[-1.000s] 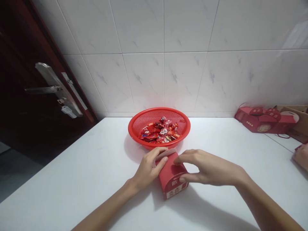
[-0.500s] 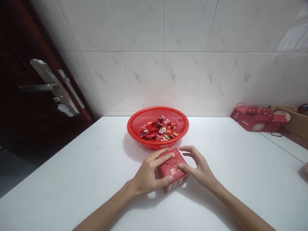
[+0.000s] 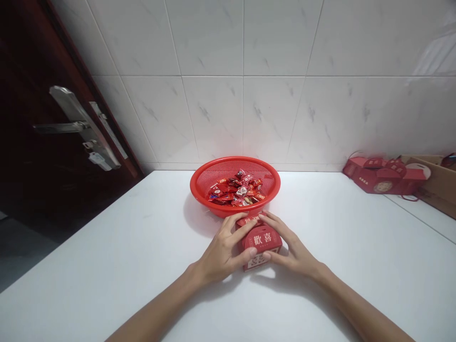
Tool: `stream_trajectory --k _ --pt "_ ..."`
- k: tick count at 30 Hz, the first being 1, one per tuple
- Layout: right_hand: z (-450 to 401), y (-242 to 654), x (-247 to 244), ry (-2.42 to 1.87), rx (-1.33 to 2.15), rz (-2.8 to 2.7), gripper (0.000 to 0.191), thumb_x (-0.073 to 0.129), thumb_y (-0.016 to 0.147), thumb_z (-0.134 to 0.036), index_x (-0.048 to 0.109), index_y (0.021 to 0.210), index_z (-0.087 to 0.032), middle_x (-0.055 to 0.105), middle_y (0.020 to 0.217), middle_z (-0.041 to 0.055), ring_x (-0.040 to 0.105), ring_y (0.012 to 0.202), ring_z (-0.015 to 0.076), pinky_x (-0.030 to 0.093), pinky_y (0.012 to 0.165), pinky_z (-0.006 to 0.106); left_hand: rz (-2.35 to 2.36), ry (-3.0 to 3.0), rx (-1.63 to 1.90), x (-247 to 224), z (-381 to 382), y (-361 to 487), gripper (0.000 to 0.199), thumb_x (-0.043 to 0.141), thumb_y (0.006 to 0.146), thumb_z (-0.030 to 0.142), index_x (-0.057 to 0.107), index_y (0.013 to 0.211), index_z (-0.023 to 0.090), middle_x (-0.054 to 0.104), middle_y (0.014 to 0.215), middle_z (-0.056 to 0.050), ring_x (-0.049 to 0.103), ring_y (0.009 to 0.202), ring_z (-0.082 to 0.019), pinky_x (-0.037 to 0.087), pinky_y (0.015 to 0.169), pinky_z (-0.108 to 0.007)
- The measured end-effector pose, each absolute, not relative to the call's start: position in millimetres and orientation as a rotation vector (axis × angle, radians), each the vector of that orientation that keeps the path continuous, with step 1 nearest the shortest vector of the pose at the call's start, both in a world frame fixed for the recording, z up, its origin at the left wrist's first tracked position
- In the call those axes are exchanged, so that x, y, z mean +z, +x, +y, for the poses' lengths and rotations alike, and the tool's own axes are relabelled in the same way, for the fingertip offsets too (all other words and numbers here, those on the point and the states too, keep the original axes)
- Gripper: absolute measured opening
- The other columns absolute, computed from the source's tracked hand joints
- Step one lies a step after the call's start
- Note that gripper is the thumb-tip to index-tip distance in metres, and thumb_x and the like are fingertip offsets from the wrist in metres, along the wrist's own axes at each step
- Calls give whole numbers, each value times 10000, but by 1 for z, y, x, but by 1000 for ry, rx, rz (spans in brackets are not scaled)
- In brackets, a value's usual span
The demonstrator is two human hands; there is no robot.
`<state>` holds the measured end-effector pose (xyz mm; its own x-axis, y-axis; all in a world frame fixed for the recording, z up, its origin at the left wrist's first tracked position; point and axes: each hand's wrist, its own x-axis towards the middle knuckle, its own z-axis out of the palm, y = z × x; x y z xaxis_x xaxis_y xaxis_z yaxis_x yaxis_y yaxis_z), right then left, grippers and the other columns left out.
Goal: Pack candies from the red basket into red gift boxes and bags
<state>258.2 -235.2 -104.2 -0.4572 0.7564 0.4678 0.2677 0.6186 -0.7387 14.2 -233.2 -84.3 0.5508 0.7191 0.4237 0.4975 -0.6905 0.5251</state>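
A small red box point(image 3: 264, 238) with gold and white characters stands on the white table, just in front of a red plastic basket point(image 3: 199, 190). The basket holds a heap of wrapped sweets point(image 3: 237, 190). My left hand point(image 3: 221, 248) grips the box from its left side, fingers over the top and thumb at the front. On the right side, my right hand point(image 3: 292, 248) also has hold of it, fingers at the top flap and thumb against the front face. The flaps at the top look slightly raised.
Red boxes with handles point(image 3: 383, 178) lie at the back right, beside an open cardboard box point(image 3: 440, 187). A white tiled wall point(image 3: 270, 114) runs behind the table point(image 3: 142, 247). A dark door with a metal handle point(image 3: 76, 126) is at the left.
The box has moved slightly away and its front top flap now tilts up toward me. My right fingers have come onto the box top, and my right thumb has moved down to its front.
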Motion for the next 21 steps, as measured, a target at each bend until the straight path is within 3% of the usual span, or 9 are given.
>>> stream_trajectory --k 4,8,14,18,21 --pt "-234 259 -102 -838 704 -1964 532 581 976 -442 466 1490 -365 482 1539 85 420 1453 295 382 1179 542 947 2449 940 -85 -234 15 463 490 1014 399 509 1471 330 436 1511 -98 430 1382 -315 423 1136 -562" --pt "-236 256 -99 -885 665 -1905 490 603 966 -425 520 1445 -365 564 1459 77 504 1386 282 434 1150 511 930 2442 933 -85 -236 17 433 451 1025 397 562 1422 268 441 1527 -110 410 1399 -321 405 1150 -570" --pt "-239 254 -100 -953 588 -1898 390 609 963 -415 627 1344 -331 569 1449 91 509 1389 283 467 1127 477 945 2560 915 -89 -232 17 430 446 1033 401 571 1410 236 436 1553 -127 391 1417 -330 421 1133 -578" --pt "-236 256 -103 -944 541 -1909 389 604 965 -419 641 1341 -328 559 1462 101 520 1381 290 476 1118 479 822 2680 962 -93 -228 15 458 437 1044 364 479 1489 269 470 1546 -115 420 1416 -305 379 1161 -593" --pt "-235 257 -105 -944 514 -1929 389 590 974 -413 635 1350 -327 547 1478 105 524 1379 292 478 1117 489 865 2665 962 -93 -228 15 477 473 1027 363 483 1490 249 514 1518 -113 433 1409 -312 414 1140 -578"
